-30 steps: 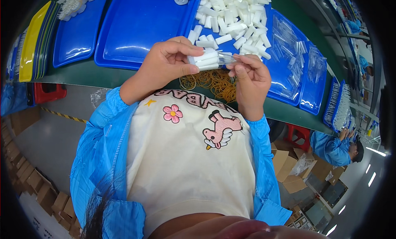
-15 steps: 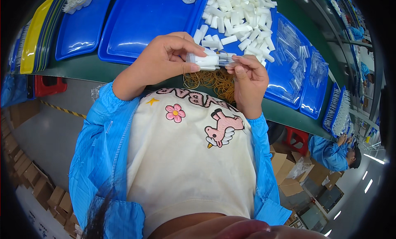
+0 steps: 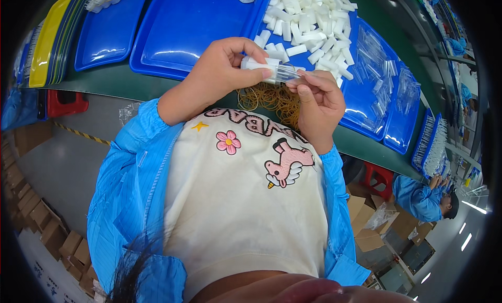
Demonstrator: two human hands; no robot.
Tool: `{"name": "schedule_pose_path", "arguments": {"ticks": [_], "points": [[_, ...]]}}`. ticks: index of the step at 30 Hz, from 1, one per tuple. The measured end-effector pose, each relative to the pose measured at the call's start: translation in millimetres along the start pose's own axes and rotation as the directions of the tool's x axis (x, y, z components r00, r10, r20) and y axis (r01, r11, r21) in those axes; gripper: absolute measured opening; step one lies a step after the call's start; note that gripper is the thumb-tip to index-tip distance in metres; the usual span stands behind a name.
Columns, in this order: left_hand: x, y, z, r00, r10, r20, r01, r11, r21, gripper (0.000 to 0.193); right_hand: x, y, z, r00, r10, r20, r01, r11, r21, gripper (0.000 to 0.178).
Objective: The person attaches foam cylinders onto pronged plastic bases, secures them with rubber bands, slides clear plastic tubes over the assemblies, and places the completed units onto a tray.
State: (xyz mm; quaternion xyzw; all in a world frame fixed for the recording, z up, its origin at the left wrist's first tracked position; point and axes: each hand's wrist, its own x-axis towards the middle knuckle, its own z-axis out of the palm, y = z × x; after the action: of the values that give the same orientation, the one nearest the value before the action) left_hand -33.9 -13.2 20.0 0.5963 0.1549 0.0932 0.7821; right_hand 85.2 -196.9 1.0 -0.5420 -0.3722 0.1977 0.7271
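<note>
Above the near table edge, my left hand is closed round a small bundle of white plastic pieces. Clear plastic tubes stick out of its right end. My right hand pinches the free ends of these tubes between thumb and fingers. Exactly how the tubes and white pieces fit together is partly hidden by my fingers. Just below the bundle lies a heap of tan rubber bands. Behind it, many loose white plastic pieces are piled on a blue tray.
A large blue tray lies at back left, beside a smaller blue tray and stacked yellow trays. Clear tubes fill trays on the right. Red stools stand below the table. A co-worker sits at far right.
The white pieces and clear tubes sit slightly further right in view, along with the whole scene. My left thumb has moved toward the tube end; both hands keep their hold.
</note>
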Motion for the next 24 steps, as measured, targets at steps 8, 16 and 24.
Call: {"name": "schedule_pose_path", "arguments": {"ticks": [8,16,24], "points": [[-2,3,1,0.999,-0.040,-0.010,0.040,0.998,0.050,0.012,-1,-3,1,0.999,-0.036,0.032,0.039,0.994,-0.101,0.020],[0,-7,-6,0.994,0.102,0.034,-0.107,0.982,0.154,0.010,2,-8,2,0.999,-0.038,0.012,0.039,0.972,-0.233,0.018],[-3,-4,-5,0.995,0.093,0.045,-0.098,0.987,0.124,0.010,1,-7,0,0.998,0.032,0.046,-0.025,0.988,-0.155,0.021]]}}
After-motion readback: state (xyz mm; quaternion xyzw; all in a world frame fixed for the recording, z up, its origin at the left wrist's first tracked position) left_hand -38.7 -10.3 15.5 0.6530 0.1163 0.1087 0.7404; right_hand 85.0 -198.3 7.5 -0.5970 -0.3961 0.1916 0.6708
